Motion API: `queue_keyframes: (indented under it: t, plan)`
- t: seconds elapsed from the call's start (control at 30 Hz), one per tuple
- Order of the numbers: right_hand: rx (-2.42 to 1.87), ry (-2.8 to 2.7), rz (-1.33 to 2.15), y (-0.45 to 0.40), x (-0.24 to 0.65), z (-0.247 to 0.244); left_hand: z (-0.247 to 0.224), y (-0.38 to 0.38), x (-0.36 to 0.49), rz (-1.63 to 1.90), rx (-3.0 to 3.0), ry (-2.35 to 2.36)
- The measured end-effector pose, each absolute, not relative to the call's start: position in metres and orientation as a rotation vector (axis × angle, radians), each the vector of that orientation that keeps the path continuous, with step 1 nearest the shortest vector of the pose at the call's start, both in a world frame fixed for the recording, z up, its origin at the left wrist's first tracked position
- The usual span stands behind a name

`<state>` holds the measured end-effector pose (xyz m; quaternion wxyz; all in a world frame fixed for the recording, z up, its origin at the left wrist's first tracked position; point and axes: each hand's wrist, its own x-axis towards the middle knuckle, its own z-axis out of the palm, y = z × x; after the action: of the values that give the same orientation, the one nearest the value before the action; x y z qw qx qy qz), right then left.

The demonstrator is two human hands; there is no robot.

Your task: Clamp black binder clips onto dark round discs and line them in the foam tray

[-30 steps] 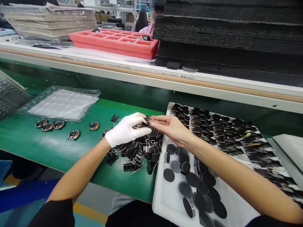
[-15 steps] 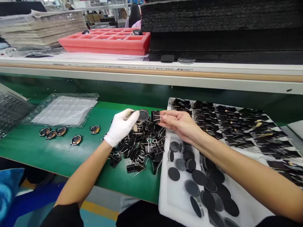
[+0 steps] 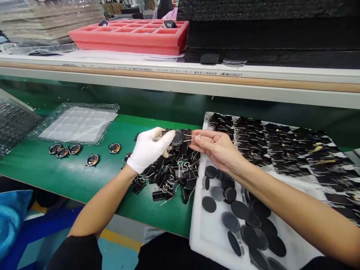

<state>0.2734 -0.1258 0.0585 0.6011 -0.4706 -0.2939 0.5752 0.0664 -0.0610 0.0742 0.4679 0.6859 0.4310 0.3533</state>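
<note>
My left hand (image 3: 149, 149), in a white glove, is closed on a round dark watch-like piece (image 3: 177, 138) with a shiny face and a black clip at its left side. My bare right hand (image 3: 218, 148) pinches the wire handles of a black binder clip (image 3: 186, 137), whose jaws are at the right edge of the round piece. Whether they grip the edge I cannot tell. Below both hands a heap of black binder clips (image 3: 163, 195) lies on the green table (image 3: 123, 204). Several round watch-like pieces (image 3: 92, 160) lie to the left.
At the right, a white foam tray (image 3: 197, 236) holds loose dark discs (image 3: 240, 210); behind them are rows of clipped pieces (image 3: 284, 146). A clear plastic tray (image 3: 75, 122) with white paper sits back left. Above runs a shelf (image 3: 157, 79) with a red foam tray (image 3: 128, 41).
The binder clip in my right hand has come up against the right edge of the round piece; a gap was between them before. The view has tilted down slightly.
</note>
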Motion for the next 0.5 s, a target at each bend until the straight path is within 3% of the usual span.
queue_keyframes:
  t: [0.33,0.5]
  plan:
    - [-1.101,-0.726,1.377,-0.129,0.265,0.057,0.077,-0.064,0.067,0.845,1.707,1.038]
    - [-1.006,-0.851,1.475,-0.137,0.276,0.076,0.074,-0.058,0.056,0.976,2.200,0.929]
